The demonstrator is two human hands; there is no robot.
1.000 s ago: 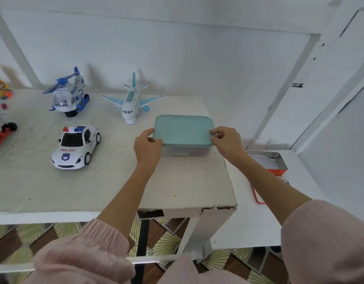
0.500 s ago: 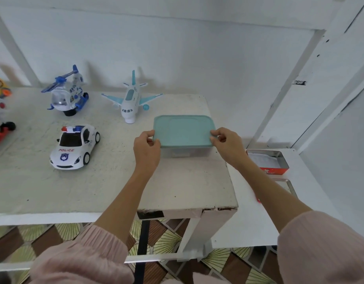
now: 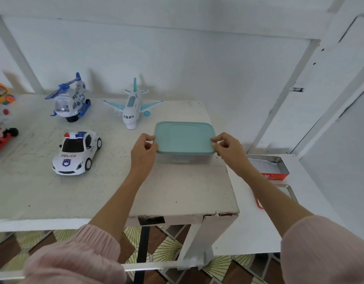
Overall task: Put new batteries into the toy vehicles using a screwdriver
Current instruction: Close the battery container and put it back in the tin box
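A clear plastic box with a teal lid [image 3: 184,138] stands on the white table [image 3: 95,193] near its right end. My left hand [image 3: 143,151] pinches the lid's left edge and my right hand [image 3: 228,147] pinches its right edge. Left of the box stand a white toy police car [image 3: 76,153], a white and light-blue toy airplane [image 3: 133,107] and a blue and white toy helicopter [image 3: 71,100]. No screwdriver or batteries show.
More toys, orange [image 3: 1,93] and red [image 3: 3,138], sit cut off at the left edge. A lower white surface [image 3: 248,232] on the right carries an open red tin [image 3: 269,168] and its lid [image 3: 287,193]. A white wall stands behind; patterned floor shows below.
Both hands stay at the teal lid's sides; the fingers have curled more tightly onto its edges. The box has not visibly moved.
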